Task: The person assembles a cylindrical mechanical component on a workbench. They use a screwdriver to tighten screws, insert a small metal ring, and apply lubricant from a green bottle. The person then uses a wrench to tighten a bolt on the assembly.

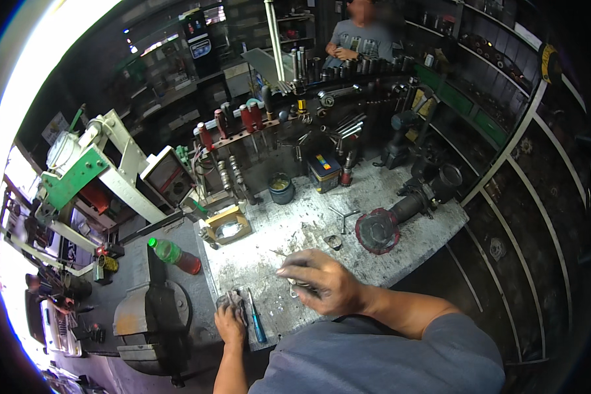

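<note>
My left hand is down at the near left of the worn metal bench top, its fingers closed on a crumpled grey rag. Just right of it lies a screwdriver with a blue handle, its shaft pointing away from me. Over the bench's near middle I hold up my right hand, fingers curled toward the thumb. Something small and pale shows between them, too hidden to name. Beyond that hand lie a dark metal ring and a three-armed wrench.
A dark pipe-like part with a red-edged flange lies at the right. A vise and a bottle of red liquid stand left. An open cardboard box, a dark tub and tool racks line the back. Another person is beyond.
</note>
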